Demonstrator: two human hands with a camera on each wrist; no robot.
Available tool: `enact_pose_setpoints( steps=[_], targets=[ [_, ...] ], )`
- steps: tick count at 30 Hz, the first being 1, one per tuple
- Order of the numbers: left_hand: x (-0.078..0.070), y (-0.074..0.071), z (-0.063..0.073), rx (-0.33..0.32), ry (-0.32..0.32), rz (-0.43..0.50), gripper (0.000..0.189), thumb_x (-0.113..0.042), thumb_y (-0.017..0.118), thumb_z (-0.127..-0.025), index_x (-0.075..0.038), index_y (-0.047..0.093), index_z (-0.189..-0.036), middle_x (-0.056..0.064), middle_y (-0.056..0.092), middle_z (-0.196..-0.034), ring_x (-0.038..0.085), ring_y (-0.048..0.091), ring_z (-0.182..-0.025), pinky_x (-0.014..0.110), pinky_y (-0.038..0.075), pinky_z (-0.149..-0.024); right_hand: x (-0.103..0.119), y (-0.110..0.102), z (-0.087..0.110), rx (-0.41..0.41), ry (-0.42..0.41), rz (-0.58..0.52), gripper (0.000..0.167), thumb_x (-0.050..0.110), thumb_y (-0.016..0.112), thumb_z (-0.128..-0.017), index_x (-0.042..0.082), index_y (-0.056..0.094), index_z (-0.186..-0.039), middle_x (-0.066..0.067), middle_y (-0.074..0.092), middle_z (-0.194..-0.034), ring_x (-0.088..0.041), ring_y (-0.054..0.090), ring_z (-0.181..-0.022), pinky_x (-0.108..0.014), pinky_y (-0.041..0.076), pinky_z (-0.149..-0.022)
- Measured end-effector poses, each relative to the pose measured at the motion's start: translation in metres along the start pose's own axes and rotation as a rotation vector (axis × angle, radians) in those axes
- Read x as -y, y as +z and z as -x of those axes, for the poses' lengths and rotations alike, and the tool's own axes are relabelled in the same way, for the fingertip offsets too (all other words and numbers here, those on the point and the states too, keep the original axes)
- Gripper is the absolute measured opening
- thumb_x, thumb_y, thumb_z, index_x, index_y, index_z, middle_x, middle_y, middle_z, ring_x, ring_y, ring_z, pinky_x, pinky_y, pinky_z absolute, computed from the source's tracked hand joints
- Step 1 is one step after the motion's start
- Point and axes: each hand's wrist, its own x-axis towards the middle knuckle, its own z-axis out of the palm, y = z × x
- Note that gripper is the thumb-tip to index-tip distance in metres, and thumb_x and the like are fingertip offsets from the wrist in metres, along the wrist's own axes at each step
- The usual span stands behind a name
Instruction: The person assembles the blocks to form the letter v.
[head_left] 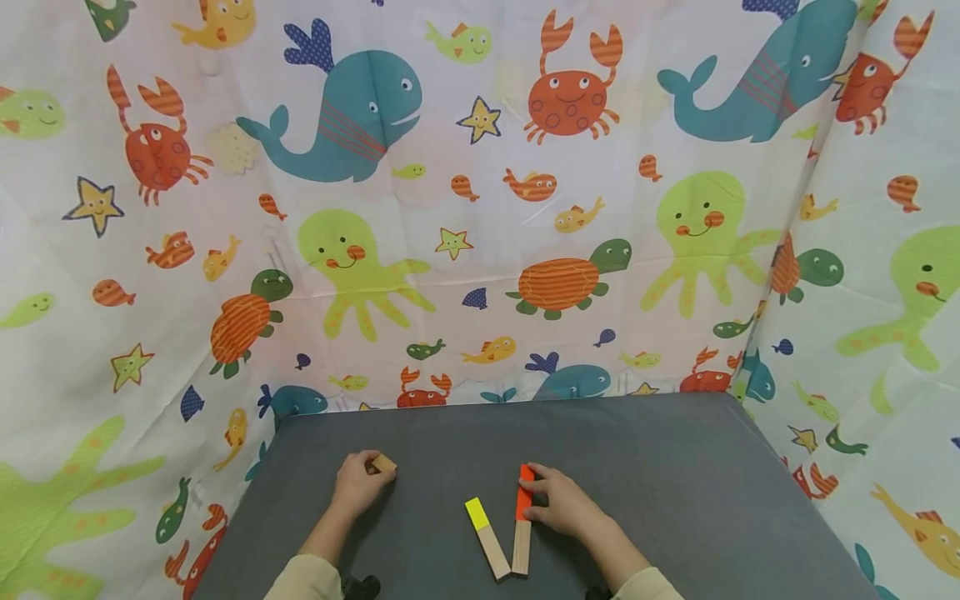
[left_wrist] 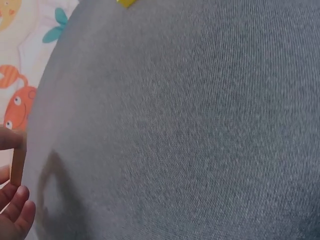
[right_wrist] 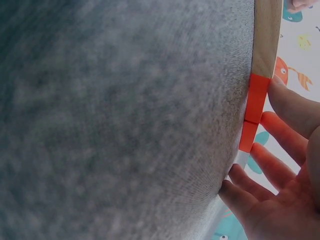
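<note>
My left hand (head_left: 357, 485) pinches a small plain wooden block (head_left: 384, 463) at the left of the table. In the left wrist view this block (left_wrist: 18, 162) stands between thumb and fingertips, partly hidden by them. My right hand (head_left: 566, 502) lies along the right side of a wooden strip (head_left: 521, 550) with a red-orange end. Its thumb and fingertips touch the red-orange section (right_wrist: 257, 97), the fingers spread and fairly straight. A seam there sets off a smaller red-orange piece (right_wrist: 248, 136) at the far end.
Another wooden strip (head_left: 495, 552) with a yellow end (head_left: 476, 513) lies slanted beside the first, their near ends meeting in a V. Grey cloth covers the table (head_left: 675, 483). A curtain (head_left: 480, 317) printed with sea animals hangs behind and at the sides.
</note>
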Motion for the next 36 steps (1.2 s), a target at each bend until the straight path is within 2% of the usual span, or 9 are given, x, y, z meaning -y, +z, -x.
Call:
enact_pose_setpoints(
  steps=[4,9,17,27,36],
  targets=[
    [-0.008,0.000,0.002,0.006,-0.004,0.045,0.052,-0.025,0.078,-0.086,0.003,0.063,-0.127,0.017,0.058,-0.114,0.028,0.058,-0.100,0.043,0.054,-0.086,-0.001,0.001,-0.001,0.001,0.006,0.006,0.057,0.027,0.081,-0.087,0.013,0.063,-0.139,-0.015,0.042,-0.156,-0.047,0.040,-0.140,-0.068,0.037,-0.110],
    [-0.019,0.001,0.008,0.001,0.016,0.081,0.052,-0.026,0.080,-0.085,0.001,0.065,-0.127,0.014,0.059,-0.113,0.027,0.060,-0.101,0.040,0.054,-0.083,-0.002,0.001,-0.001,0.003,0.002,0.010,0.057,0.028,0.080,-0.087,0.013,0.063,-0.139,-0.015,0.042,-0.157,-0.047,0.040,-0.141,-0.067,0.038,-0.110],
    [-0.035,0.008,0.018,0.028,0.037,0.100,0.051,-0.026,0.083,-0.082,-0.003,0.067,-0.125,0.011,0.059,-0.112,0.026,0.060,-0.103,0.042,0.056,-0.086,-0.002,0.001,-0.001,-0.003,0.003,0.011,0.057,0.028,0.080,-0.087,0.013,0.063,-0.139,-0.015,0.042,-0.157,-0.047,0.040,-0.141,-0.067,0.038,-0.110],
    [-0.061,0.014,0.031,0.071,0.107,0.105,0.049,-0.024,0.085,-0.079,-0.005,0.069,-0.122,0.008,0.062,-0.112,0.024,0.062,-0.103,0.043,0.057,-0.087,-0.003,0.001,-0.003,0.006,0.029,0.019,0.057,0.030,0.080,-0.087,0.016,0.062,-0.140,-0.012,0.042,-0.158,-0.045,0.039,-0.142,-0.065,0.037,-0.111],
    [-0.066,0.021,0.034,0.082,0.131,0.102,0.049,-0.026,0.086,-0.078,-0.006,0.070,-0.120,0.006,0.062,-0.109,0.022,0.061,-0.099,0.040,0.056,-0.085,-0.003,0.002,-0.003,0.001,0.015,0.015,0.058,0.030,0.081,-0.086,0.015,0.063,-0.139,-0.013,0.042,-0.157,-0.046,0.040,-0.141,-0.067,0.037,-0.110]
  ],
)
